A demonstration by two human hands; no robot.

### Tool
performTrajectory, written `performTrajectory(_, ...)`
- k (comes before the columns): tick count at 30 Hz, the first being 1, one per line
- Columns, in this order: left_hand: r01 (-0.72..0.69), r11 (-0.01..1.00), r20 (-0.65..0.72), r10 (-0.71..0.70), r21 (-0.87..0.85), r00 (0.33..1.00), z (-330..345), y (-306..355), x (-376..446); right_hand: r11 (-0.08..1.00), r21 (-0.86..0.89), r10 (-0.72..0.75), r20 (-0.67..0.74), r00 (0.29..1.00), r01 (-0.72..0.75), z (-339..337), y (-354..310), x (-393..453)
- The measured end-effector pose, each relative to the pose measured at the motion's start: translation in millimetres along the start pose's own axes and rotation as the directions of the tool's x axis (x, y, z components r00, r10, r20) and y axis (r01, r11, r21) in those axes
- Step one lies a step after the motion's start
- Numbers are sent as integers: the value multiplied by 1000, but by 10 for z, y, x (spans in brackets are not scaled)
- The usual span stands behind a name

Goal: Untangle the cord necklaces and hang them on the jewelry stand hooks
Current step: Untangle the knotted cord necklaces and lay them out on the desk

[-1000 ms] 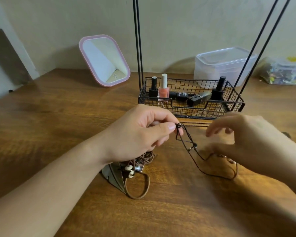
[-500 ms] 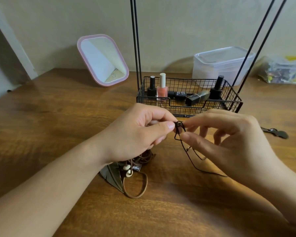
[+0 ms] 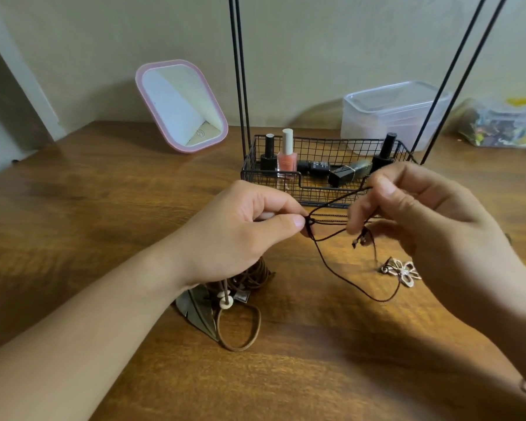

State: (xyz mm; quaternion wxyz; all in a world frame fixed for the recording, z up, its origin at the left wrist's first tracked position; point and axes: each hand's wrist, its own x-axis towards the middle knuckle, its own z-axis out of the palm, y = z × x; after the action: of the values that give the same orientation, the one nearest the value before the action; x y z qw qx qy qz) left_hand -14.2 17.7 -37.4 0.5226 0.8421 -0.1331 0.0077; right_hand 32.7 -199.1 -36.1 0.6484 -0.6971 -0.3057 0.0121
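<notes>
My left hand (image 3: 240,235) pinches the knot of a thin dark cord necklace (image 3: 331,259) between thumb and forefinger, just above the table. My right hand (image 3: 413,220) pinches a strand of the same cord and holds it up and to the right, in front of the basket. The cord's loop sags to the table, and its silver flower pendant (image 3: 403,271) lies under my right hand. A tangle of brown cord necklaces (image 3: 243,299) with a metal leaf and white beads lies below my left wrist. The jewelry stand (image 3: 240,86) rises as thin black rods; its hooks are out of view.
The stand's black wire basket (image 3: 249,174) holds several nail polish bottles. A pink-framed mirror (image 3: 181,104) leans on the wall at the back left. A clear plastic box (image 3: 395,113) and a bag of small items (image 3: 504,126) sit at the back right.
My right hand pulled a strand of the dark cord up and to the right, away from the knot. The flower pendant has come into sight on the table. My left hand stayed put.
</notes>
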Motion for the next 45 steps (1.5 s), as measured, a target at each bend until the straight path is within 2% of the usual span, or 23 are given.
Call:
performTrajectory(4, -6, 1000, -8, 6, 0, 1000, -1, -8, -7, 920, -353, -202, -66, 977, 167, -60, 17, -5)
performTrajectory(6, -7, 1000, -15, 7, 6, 1000, -4, -7, -12, 898, -397, -227, -56, 972, 187, -73, 13, -6)
performTrajectory(11, 1, 1000, -42, -1, 4, 999, 2, -8, -11, 990, -113, -96, -83, 992, 86, -31, -21, -15)
performTrajectory(16, 7, 1000, -45, -6, 4, 999, 0, 4, -4, 999, 12, -34, -75, 997, 35, -45, -32, -7)
performTrajectory(22, 4, 1000, -45, -5, -4, 999, -3, 40, -15, 990, -117, -71, 26, 997, 73, -50, 33, -16)
performTrajectory(27, 3, 1000, -14, -3, 10, 1000, -9, 56, -21, 959, 283, -20, 37, 999, 8, -58, -2, 9)
performTrajectory(29, 10, 1000, -13, -10, 20, 1000, -3, 65, -28, 944, 329, 23, 22, 1000, -29, -57, -14, 18)
performTrajectory(30, 13, 1000, -13, -13, 11, 1000, -2, 68, -29, 961, 273, 39, 3, 999, -38, -50, -14, 16)
performTrajectory(32, 3, 1000, -10, -3, -19, 1000, 4, 75, -28, 999, -12, 48, -32, 998, -48, -33, -28, -5)
performTrajectory(34, -10, 1000, -6, 10, -29, 1000, 8, 79, -24, 961, -276, 4, -9, 1000, -6, -5, -47, -34)
performTrajectory(37, -28, 999, -11, 28, -25, 1000, 10, 85, -24, 872, -483, -66, 46, 997, 80, 24, -61, -66)
performTrajectory(42, -43, 999, -20, 44, 29, 999, 16, 82, -28, 805, -581, -130, 27, 991, 121, -7, 17, -46)
performTrajectory(45, -52, 997, -18, 53, 48, 998, 22, 87, -27, 835, -537, -123, 37, 992, 123, -17, 22, -33)
